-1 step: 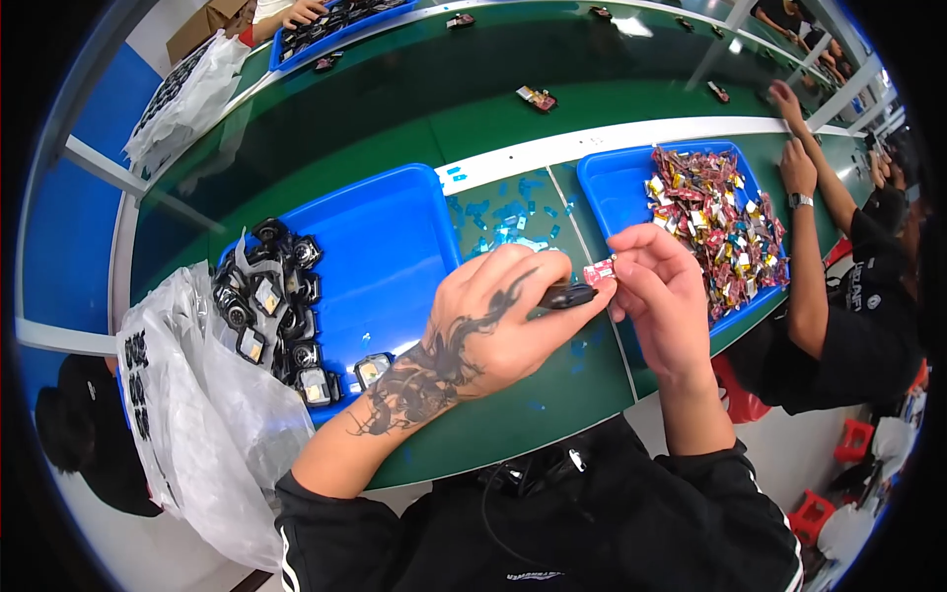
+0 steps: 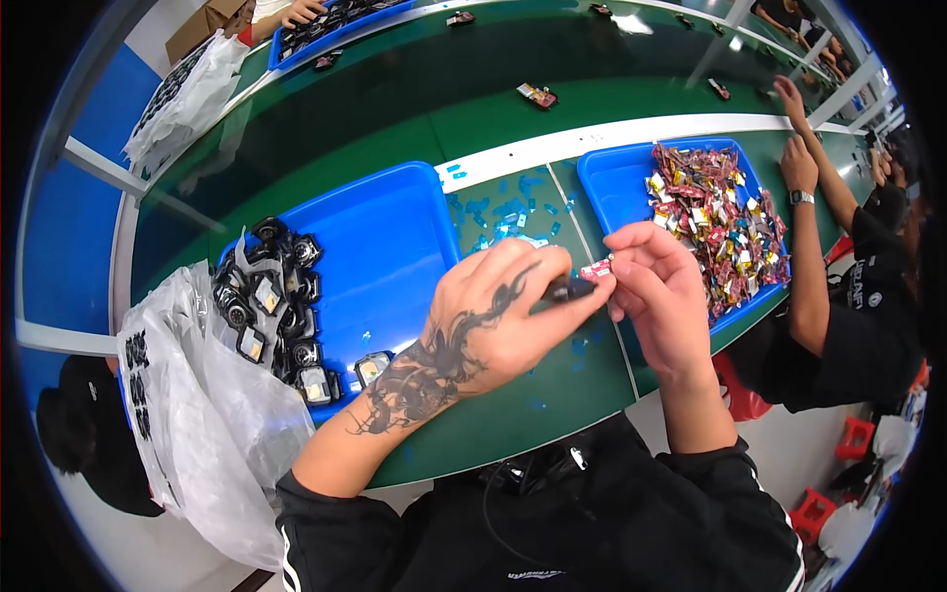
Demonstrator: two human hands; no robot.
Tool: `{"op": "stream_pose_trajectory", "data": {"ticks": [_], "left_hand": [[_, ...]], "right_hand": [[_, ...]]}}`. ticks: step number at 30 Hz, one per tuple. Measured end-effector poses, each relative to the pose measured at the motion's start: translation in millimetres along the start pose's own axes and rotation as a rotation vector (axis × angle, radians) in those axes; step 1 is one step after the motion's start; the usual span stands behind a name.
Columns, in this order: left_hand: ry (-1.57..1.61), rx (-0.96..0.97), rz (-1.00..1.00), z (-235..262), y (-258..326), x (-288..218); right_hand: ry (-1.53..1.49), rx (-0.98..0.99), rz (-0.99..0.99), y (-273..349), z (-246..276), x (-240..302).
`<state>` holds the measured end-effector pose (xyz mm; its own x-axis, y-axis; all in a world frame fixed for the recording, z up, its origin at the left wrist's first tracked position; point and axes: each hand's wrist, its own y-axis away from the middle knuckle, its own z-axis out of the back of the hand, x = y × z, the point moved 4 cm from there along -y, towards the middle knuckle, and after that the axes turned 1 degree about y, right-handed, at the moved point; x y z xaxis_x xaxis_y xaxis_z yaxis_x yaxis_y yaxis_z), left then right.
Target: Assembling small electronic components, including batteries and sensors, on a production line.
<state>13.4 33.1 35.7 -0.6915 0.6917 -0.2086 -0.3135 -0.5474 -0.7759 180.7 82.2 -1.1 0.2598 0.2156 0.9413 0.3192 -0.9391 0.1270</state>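
Above the green bench my left hand (image 2: 503, 321) has its fingers closed round a small black part (image 2: 569, 290), mostly covered by the fingers, so I cannot make out its kind. My right hand (image 2: 659, 296) pinches a small red circuit board (image 2: 596, 269) between thumb and fingertips. The board's left end lies close against the tip of the black part. To the left, a blue tray (image 2: 385, 237) holds black housings (image 2: 296, 321) with round lens-like parts. On the right, another blue tray (image 2: 617, 178) is heaped with red circuit boards (image 2: 705, 222) bearing white and yellow pieces.
Blue film scraps (image 2: 508, 217) lie between the trays. A clear plastic bag (image 2: 202, 414) drapes over the left tray's near corner. Beyond a white rail (image 2: 513, 153), circuit boards (image 2: 538, 96) are spaced along a green belt (image 2: 395, 123). A co-worker's arm (image 2: 804, 247) reaches over the bench at right.
The red board has tilted slightly in my right fingertips, and the black part in my left hand has turned a little. Both hands stay in nearly the same place.
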Motion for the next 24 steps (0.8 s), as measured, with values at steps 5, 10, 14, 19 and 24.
{"op": "stream_pose_trajectory", "data": {"ticks": [5,10,14,19,24], "left_hand": [[0.032,0.009,-0.012,0.2,2.4,4.1],[0.321,0.040,0.316,0.3,1.4,6.0],[0.566,0.025,0.657,-6.1,13.6,12.7],[0.478,0.010,0.588,-2.8,10.3,9.7],[0.427,0.053,0.570,-0.2,9.7,7.3]], "right_hand": [[0.020,0.076,-0.037,-0.4,-4.5,-3.6],[0.184,0.116,-0.011,-1.0,-15.1,0.2],[0.339,0.060,0.542,12.4,-12.5,9.9],[0.516,0.031,0.621,14.4,-23.4,20.0],[0.725,0.155,0.609,9.0,-23.8,22.4]]}}
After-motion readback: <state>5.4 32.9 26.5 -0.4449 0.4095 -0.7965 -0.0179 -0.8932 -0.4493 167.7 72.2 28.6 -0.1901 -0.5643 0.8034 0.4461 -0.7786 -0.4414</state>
